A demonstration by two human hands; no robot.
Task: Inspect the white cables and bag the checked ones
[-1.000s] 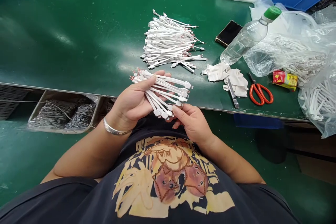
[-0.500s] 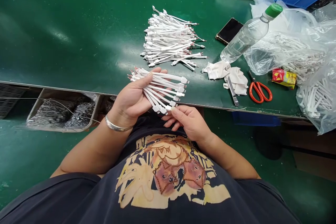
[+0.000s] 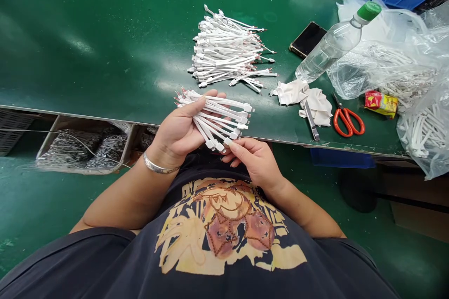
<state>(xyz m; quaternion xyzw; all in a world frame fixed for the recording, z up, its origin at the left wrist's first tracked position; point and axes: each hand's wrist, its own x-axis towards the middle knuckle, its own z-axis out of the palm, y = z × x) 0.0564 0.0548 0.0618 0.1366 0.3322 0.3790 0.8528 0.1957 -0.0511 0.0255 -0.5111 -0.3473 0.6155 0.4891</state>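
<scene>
The left hand (image 3: 177, 133) grips a fan of flat white cables (image 3: 219, 116) above the glossy green tabletop's (image 3: 87, 46) front edge; the right hand's (image 3: 254, 161) curled fingers (image 3: 233, 147) touch their moulded plastic ends.

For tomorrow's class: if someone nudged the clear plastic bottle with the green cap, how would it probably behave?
The clear plastic bottle lies on its side, so its round body would probably roll when pushed. Its thin, see-through wall suggests it is fairly light and might dent if squeezed. The green cap looks screwed on, so it would likely stay put, though how much water is inside is hard to tell.
</scene>
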